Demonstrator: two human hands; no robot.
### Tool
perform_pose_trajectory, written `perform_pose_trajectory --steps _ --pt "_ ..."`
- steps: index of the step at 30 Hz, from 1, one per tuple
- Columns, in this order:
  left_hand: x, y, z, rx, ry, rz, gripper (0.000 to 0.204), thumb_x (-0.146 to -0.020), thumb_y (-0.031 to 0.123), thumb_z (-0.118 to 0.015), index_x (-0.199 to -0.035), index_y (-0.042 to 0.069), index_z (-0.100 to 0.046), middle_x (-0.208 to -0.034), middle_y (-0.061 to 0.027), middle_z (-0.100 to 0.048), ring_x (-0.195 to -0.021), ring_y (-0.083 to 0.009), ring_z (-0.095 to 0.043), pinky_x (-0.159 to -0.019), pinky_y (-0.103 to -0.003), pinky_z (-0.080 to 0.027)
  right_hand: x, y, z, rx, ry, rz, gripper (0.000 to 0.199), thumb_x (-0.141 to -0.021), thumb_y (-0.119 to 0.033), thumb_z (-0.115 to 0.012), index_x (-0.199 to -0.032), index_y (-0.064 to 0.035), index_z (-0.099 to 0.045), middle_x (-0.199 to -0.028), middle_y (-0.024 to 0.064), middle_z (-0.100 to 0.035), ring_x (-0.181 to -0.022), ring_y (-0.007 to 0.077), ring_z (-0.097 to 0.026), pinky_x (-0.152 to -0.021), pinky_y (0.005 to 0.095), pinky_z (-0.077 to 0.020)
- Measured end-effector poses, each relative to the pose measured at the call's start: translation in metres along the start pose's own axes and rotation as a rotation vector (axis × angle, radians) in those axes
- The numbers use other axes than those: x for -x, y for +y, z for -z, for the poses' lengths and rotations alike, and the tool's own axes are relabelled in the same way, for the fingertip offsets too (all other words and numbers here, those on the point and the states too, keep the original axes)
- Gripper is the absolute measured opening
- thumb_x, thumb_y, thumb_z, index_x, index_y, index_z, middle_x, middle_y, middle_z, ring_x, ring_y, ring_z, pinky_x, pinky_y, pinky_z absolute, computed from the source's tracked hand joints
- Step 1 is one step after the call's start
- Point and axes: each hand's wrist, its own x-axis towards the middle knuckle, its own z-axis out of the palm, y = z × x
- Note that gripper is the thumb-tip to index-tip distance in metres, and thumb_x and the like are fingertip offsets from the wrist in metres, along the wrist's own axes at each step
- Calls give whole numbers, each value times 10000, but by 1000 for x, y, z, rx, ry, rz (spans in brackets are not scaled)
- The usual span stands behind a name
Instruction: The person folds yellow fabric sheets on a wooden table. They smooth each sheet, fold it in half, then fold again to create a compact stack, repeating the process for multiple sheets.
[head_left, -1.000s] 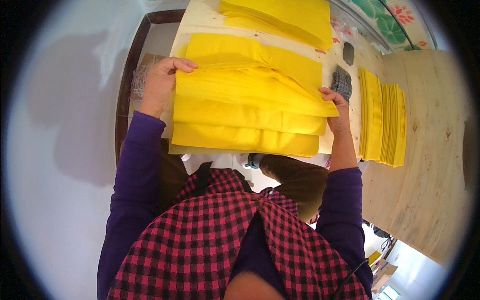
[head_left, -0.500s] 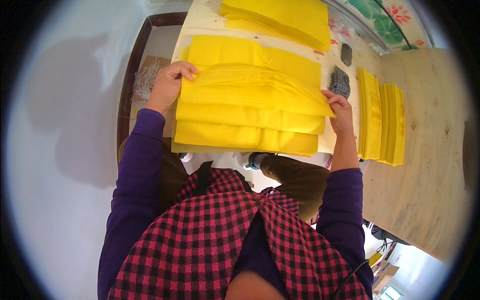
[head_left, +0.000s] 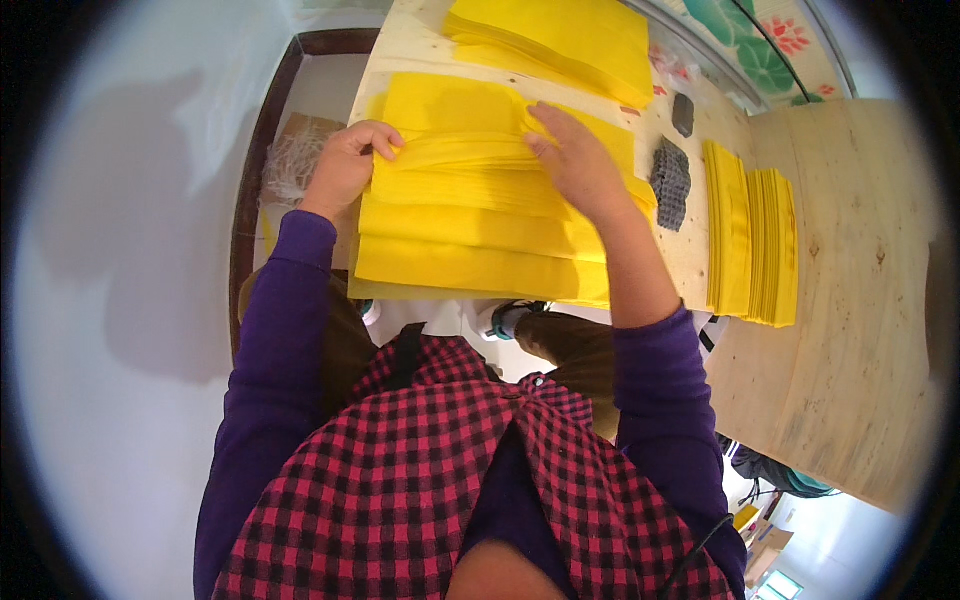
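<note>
Right hand (head_left: 578,165), fingers loosely parted, grip unclear, has left the right edge for the middle of the layered yellow fabric-like sheets (head_left: 470,231) on the pale wooden table (head_left: 688,250), so only left hand (head_left: 350,168), pinching their left edge, visibly steadies them.

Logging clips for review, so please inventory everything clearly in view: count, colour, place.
Front pile: one, yellow, centre
Far stack: one, yellow, top centre
Folded stacks: two, yellow, centre right
Blocks: two, dark grey, right of pile
Tabletop: one, pale wood, centre
Wooden panel: one, pale, right
Patterned covering: one, multicoloured, top right
Stringy bundle: one, pale, left
Checked shirt: one, red-black, bottom centre
Trousers: one, brown, below pile
Sleeves: two, purple, both sides
Left grip: one, bare, pile's left edge
Right grip: one, bare, over pile
</note>
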Motion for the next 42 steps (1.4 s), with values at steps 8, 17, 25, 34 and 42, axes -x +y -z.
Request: perform_pose_trajectory --steps 8,17,25,34,42 --pt "2 -4 2 131 -31 19 153 -798 -92 -573 -762 56 -560 -987 -42 -620 -907 -155 -572 -864 -267 -451 59 -4 -29 160 -70 -29 559 -927 -370 -521 -1381 -59 -425 -1441 147 -409 -1351 319 -345 -1117 443 -256" --pt "6 13 9 72 191 112 163 -884 -55 -520 -860 52 -641 -985 -41 -658 -894 -131 -578 -851 -240 -461 67 1 -40 209 -41 -55 607 -923 -420 -508 -1416 -87 -386 -1480 118 -365 -1380 294 -309 -1136 438 -220" --pt "7 74 0 -235 433 -149 262 -879 -9 -504 -1086 55 -651 -1019 -72 -666 -909 -163 -611 -831 -271 -466 68 4 -47 241 -35 -58 606 -934 -445 -474 -1424 -102 -379 -1487 107 -358 -1386 279 -303 -1140 434 -213" --pt "22 76 -136 -904 -104 -202 446 -940 243 -464 -1339 43 -461 -1424 -202 -405 -1356 -363 -321 -1121 -483 -226 66 4 -49 263 -35 -71 596 -939 -438 -467 -1426 -106 -380 -1498 99 -340 -1396 269 -285 -1146 423 -200" --pt "27 50 -124 -1021 -58 -122 530 -944 325 -470 -1394 51 -403 -1481 -169 -334 -1402 -308 -246 -1148 -475 -127 69 2 -40 178 15 -23 571 -922 -354 -528 -1386 -41 -414 -1451 178 -387 -1363 343 -323 -1120 444 -239"
